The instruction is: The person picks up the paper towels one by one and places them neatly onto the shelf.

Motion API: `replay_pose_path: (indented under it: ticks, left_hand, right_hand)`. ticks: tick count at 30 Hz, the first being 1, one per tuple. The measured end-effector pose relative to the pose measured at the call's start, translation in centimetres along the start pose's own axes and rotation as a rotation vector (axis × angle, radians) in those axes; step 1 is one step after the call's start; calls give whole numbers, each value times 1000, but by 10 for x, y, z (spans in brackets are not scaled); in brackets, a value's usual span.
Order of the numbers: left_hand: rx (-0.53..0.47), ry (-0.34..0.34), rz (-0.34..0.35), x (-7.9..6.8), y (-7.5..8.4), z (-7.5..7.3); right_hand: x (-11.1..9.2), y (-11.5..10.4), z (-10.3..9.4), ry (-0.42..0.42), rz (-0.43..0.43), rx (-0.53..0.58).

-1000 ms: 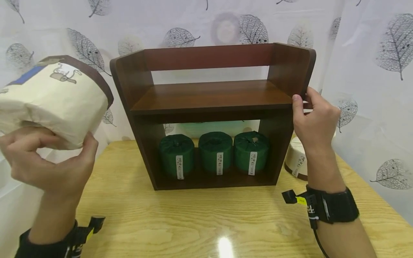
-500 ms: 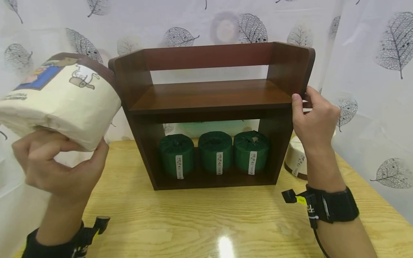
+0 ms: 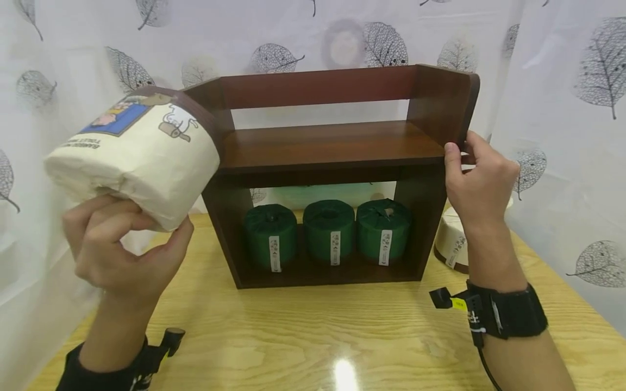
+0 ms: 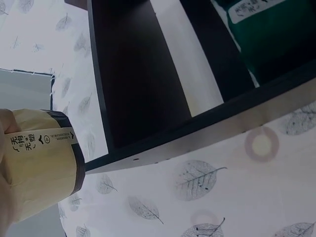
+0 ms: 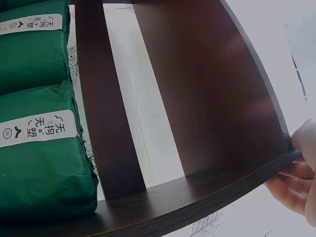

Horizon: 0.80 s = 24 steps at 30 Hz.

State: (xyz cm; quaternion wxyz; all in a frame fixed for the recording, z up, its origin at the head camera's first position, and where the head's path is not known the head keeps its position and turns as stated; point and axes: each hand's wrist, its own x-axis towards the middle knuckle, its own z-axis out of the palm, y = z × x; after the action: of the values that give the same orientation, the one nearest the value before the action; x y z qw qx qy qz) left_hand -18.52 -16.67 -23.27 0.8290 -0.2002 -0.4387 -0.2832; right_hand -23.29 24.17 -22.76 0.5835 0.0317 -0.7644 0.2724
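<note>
My left hand (image 3: 129, 244) grips a cream toilet roll (image 3: 142, 152) with a brown band from below, thumb on one side and fingers on the other. The roll is tilted in the air and overlaps the left side of a dark brown wooden shelf (image 3: 323, 142) in the head view. In the left wrist view the cream roll (image 4: 42, 163) is beside the shelf's side panel. My right hand (image 3: 481, 182) pinches the edge of the shelf's right side panel. Three green wrapped rolls (image 3: 270, 239) stand in a row in the lower compartment; the upper board holds nothing.
Another cream roll (image 3: 451, 239) with a brown band stands on the wooden table (image 3: 293, 331) behind the right forearm, partly hidden. A white leaf-patterned curtain (image 3: 562, 108) hangs close behind and to the sides. Straps with small cameras are on both wrists.
My left hand has carried the cream roll to the right, from the left edge of the view to in front of the shelf's left side. The right hand keeps its place.
</note>
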Motion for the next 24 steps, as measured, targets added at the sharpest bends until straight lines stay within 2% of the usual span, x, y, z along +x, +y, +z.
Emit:
replay_pose_path:
  ticks: [8, 12, 18, 24]
  left_hand:
    - [-60, -76, 31, 4, 4, 10]
    - [-74, -169, 77, 10, 7, 18]
    - [-89, -266, 121, 23, 9, 28]
    - [-124, -380, 175, 36, 17, 41]
  right_hand:
    - [-1, -3, 1, 5, 13, -13]
    - [-2, -3, 1, 8, 12, -24]
    - [-3, -3, 2, 14, 13, -14]
    - [-2, -2, 1, 20, -26, -16]
